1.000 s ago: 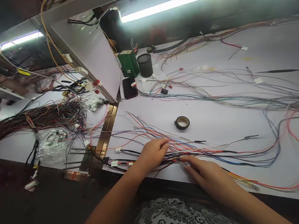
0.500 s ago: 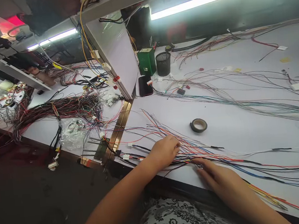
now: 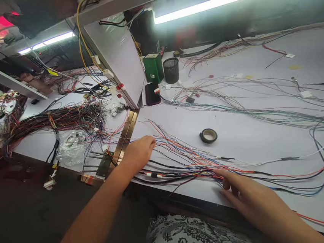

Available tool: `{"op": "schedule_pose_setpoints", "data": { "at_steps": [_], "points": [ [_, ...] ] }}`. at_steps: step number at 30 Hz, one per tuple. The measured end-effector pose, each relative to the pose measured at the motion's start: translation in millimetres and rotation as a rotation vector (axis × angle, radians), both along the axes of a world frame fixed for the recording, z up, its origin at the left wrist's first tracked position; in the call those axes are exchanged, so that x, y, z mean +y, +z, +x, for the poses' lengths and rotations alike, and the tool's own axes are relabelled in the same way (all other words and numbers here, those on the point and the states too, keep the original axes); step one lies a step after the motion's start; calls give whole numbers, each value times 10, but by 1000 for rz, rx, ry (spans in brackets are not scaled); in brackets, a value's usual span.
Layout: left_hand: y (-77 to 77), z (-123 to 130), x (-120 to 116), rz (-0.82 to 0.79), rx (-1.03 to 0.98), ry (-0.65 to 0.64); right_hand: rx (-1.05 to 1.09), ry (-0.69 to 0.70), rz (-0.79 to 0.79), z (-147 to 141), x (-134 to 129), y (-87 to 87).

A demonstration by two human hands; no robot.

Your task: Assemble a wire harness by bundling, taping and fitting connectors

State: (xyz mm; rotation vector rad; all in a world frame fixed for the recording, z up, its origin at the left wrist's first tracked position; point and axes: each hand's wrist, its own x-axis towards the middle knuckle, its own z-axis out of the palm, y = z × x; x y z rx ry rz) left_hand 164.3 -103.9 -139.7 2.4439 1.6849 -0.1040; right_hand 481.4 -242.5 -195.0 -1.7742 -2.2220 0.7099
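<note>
A long bundle of thin wires [image 3: 183, 169] in red, black, blue, white and orange stretches across the white bench in front of me. My left hand [image 3: 140, 152] is closed at the left part of the bundle, its fingertips pinched on wires. The exact strands are hidden by the fingers. At the bundle's near edge, my right hand [image 3: 243, 188] touches the wires with its index finger, with the thumb apart and the fingers loosely bent. White connectors [image 3: 154, 175] lie just right of my left forearm. A roll of black tape [image 3: 208, 135] rests beyond the bundle.
Behind stand a green box [image 3: 153, 69], a black mesh cup [image 3: 171, 70] and a phone [image 3: 152, 94]. More wires [image 3: 249, 109] run along the right. A white partition [image 3: 115, 57] divides the bench from a tangled wire pile [image 3: 55, 120] and a plastic bag [image 3: 71, 145].
My left hand has moved left along the bundle, away from my right hand. My right hand stays near the same wires, its thumb and index finger further apart. The view has shifted slightly.
</note>
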Motion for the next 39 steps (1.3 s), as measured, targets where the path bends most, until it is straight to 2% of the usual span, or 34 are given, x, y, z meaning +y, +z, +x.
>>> {"op": "schedule_pose_setpoints", "data": {
  "at_steps": [3, 6, 10, 16, 21, 31, 35, 39],
  "points": [
    [156, -301, 106, 59, 85, 127, -38, -7, 120, 16, 28, -4],
    [279, -539, 184, 93, 185, 206, -67, -3, 161, -43, 99, 6],
    [362, -816, 288, 114, 322, 270, -119, 16, 214, -136, 199, -8],
    [322, -1190, 445, 48, 424, 343, -140, -9, 262, -194, 288, -59],
    [291, -1425, 507, 40, 428, 435, -125, -12, 391, -192, 275, -121],
    [187, -1831, 651, 77, 400, 513, -136, 98, 458, -139, 298, -301],
    [194, -2127, 687, 104, 414, 623, -108, 125, 490, -98, 301, -332],
    [251, -2434, 681, 87, 438, 733, -15, 88, 510, -102, 307, -386]
  ]
}}
